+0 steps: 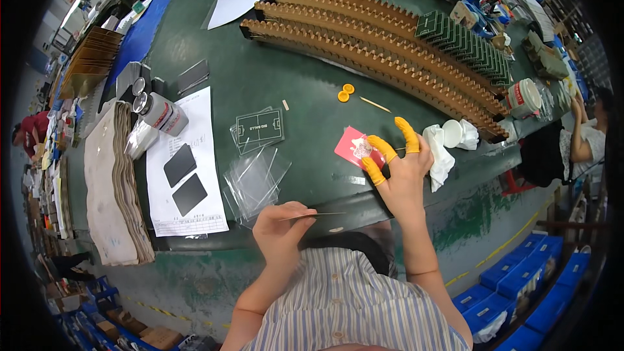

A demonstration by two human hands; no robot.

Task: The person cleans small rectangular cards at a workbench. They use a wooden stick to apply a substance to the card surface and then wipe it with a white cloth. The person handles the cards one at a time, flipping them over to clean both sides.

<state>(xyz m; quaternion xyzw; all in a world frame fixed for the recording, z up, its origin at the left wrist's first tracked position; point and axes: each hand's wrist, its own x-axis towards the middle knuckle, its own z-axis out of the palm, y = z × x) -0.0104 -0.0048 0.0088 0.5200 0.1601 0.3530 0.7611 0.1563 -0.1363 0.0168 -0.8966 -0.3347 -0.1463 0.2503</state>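
Clock directions take twelve as the top of the view. The left hand (283, 226) pinches a thin card (333, 213), seen nearly edge-on, between thumb and fingers at the bench's near edge. The right hand (404, 172) has its fingers spread apart in yellow cots (408, 135), over the right side of a red pad (346, 145) at its ten o'clock; whether the fingertips press or skim the pad cannot be told.

The card seems the thing most at risk: held by one end, it could slip over the edge if the pinch loosens. White matter on the pad may smear if a cot drags through it. A sideways sweep could catch the toothpick (376, 104) at the right hand's eleven o'clock or the tissue (439, 159) at its two. The clear sheets (255, 183), at the left hand's eleven, could slide if the wrist knocks them.
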